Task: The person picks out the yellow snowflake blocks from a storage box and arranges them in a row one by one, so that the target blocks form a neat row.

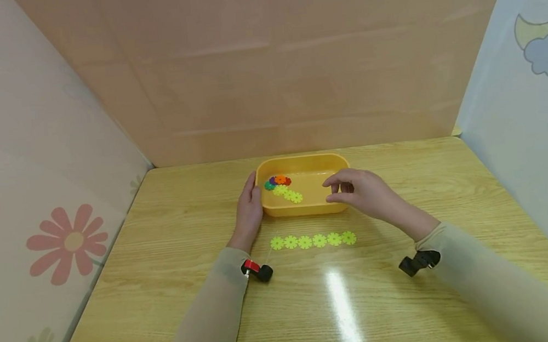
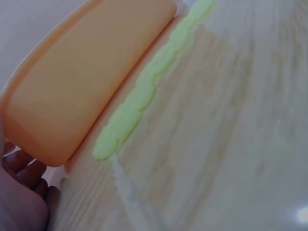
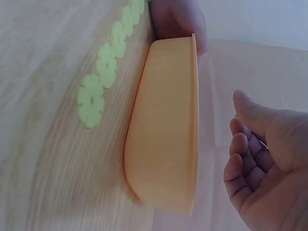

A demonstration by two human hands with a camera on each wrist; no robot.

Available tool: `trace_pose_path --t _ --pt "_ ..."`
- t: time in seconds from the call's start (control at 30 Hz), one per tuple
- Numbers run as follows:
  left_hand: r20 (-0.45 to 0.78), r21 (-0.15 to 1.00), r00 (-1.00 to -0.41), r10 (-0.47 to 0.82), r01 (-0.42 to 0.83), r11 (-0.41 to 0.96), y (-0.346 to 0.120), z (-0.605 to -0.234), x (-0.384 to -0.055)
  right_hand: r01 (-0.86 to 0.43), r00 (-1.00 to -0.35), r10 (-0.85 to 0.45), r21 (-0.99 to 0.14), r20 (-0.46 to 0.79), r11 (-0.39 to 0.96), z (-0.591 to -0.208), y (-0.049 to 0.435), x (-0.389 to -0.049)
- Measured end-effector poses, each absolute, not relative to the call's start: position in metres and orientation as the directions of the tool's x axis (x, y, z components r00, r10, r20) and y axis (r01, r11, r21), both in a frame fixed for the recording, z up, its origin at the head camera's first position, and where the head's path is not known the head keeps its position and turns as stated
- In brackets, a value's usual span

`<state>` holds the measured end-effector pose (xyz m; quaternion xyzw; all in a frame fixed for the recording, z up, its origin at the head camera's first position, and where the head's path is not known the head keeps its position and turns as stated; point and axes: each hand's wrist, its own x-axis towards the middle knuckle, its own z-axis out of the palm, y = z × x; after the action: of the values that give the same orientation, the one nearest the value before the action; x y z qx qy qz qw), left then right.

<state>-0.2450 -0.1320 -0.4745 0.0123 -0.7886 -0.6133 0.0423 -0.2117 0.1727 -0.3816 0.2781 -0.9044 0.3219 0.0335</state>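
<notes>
A yellow-orange plastic tub [image 1: 307,210] stands on the table. My left hand [image 1: 250,212] rests along its left end, palm side against the wall. Over the right end of the tub hovers my right hand [image 1: 362,193], fingers loosely bent, thumb apart from them; nothing shows between them. Inside the tub lie several yellow flower-shaped plastic discs [image 1: 288,194] and, at the back left, an orange disc [image 1: 281,179], a red one [image 1: 288,181], a purple one [image 1: 273,181] and a green one [image 1: 269,186]. In front of the tub, several yellow discs form a straight row [image 1: 319,241].
The wooden table [image 1: 176,290] carries a bright light reflection near its front. A plain brownish backdrop [image 1: 270,83] stands behind it. Printed panels close both sides, the left one [image 1: 15,163] with flowers. Each wrist wears a small black camera, such as the right wrist camera [image 1: 419,263].
</notes>
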Motion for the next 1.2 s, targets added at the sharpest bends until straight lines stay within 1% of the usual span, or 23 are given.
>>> trace_pose_path --t 0.2,0.37,0.73,0.93,1.2 --pt "0.049 0.97 -0.997 -0.068 0.031 0.243 -0.133 -0.476 -0.246 -0.473 -0.866 -0.46 -0.62 0.196 0.626 -0.381 0.154 -0.228" --pt "0.054 0.969 -0.996 -0.068 0.036 0.244 -0.133 -0.476 -0.246 -0.457 -0.868 -0.463 -0.655 0.18 0.601 -0.385 0.142 -0.241" --pt "0.075 0.966 -0.995 -0.067 0.056 0.253 -0.133 -0.478 -0.245 -0.415 -0.878 -0.462 -0.679 0.124 0.606 -0.399 0.124 -0.267" --pt "0.061 0.967 -0.996 -0.064 0.044 0.25 -0.133 -0.477 -0.244 -0.396 -0.879 -0.469 -0.68 0.086 0.617 -0.407 0.117 -0.279" --pt "0.068 0.966 -0.995 -0.07 0.048 0.254 -0.132 -0.476 -0.245 -0.371 -0.869 -0.494 -0.704 0.033 0.605 -0.417 0.116 -0.293"
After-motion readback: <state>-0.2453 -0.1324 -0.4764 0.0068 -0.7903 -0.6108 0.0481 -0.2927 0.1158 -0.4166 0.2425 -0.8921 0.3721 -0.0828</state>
